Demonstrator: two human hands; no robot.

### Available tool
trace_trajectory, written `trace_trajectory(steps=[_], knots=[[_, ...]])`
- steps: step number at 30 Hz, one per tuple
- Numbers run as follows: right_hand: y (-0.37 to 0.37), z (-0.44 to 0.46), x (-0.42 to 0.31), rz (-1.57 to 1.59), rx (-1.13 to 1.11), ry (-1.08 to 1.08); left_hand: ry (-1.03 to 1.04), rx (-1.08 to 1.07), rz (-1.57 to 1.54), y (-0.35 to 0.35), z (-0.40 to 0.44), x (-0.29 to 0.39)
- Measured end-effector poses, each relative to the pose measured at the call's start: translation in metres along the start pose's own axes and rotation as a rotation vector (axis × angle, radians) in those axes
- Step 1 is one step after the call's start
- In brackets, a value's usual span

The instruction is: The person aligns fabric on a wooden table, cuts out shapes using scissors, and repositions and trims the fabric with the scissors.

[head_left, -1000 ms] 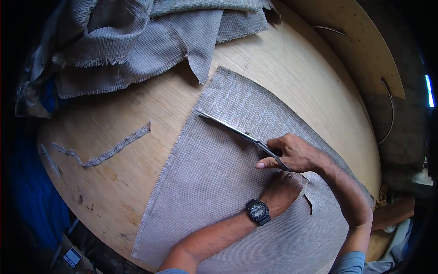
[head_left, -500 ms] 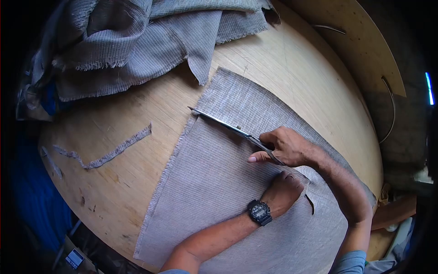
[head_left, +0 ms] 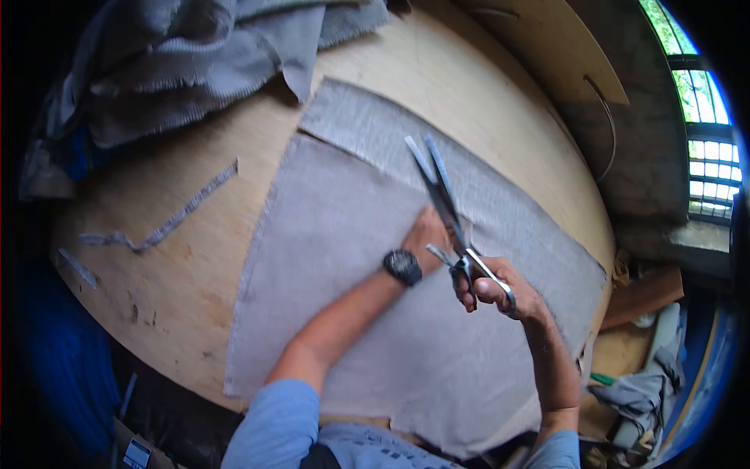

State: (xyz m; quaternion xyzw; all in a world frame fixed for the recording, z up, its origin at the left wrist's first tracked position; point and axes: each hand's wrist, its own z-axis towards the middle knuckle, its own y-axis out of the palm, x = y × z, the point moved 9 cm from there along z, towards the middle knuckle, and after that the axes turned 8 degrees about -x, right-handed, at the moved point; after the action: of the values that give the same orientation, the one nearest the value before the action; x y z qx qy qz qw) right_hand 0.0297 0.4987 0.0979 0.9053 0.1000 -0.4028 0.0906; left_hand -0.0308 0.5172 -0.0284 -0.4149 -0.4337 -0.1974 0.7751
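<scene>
My right hand is closed around the handles of large metal scissors. Their blades are parted and point up and away, over the grey woven cloth. Beside the handles a short metal-tipped piece sticks out; I cannot make out what it is. My left hand, below a black wristwatch, rests on the cloth near the line between its paler part and a darker strip. Blur and the scissors hide the left fingers.
Crumpled grey cloth lies at the table's far left. Thin frayed offcuts lie on the wooden table. A curved board stands beyond the far edge, a barred window at right. Rags and a brown piece sit lower right.
The scissors have come away from the line across the cloth, swung to point upward, and their blades have parted. My left hand has moved up toward that line. The whole view has shifted.
</scene>
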Motion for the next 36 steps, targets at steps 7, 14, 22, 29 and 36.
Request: trace_trajectory(steps=[7, 14, 22, 29, 36], knots=[[0.158, -0.199, 0.152, 0.242, 0.424, 0.052, 0.088, -0.169, 0.218, -0.037, -0.037, 0.029], [0.261, -0.238, 0.272, 0.125, 0.179, 0.434, -0.241, 0.082, -0.114, -0.135, -0.24, 0.087], [0.22, -0.249, 0.318, 0.008, -0.124, 0.463, -0.747, 0.051, -0.388, -0.058, -0.445, 0.14], [0.179, -0.231, 0.35, -0.183, -0.305, 0.417, -1.151, 0.051, -0.956, 0.042, -0.498, 0.148], [0.175, -0.194, 0.348, -0.269, -0.409, 0.311, -1.327, 0.106, -1.099, 0.07, -0.487, 0.156]])
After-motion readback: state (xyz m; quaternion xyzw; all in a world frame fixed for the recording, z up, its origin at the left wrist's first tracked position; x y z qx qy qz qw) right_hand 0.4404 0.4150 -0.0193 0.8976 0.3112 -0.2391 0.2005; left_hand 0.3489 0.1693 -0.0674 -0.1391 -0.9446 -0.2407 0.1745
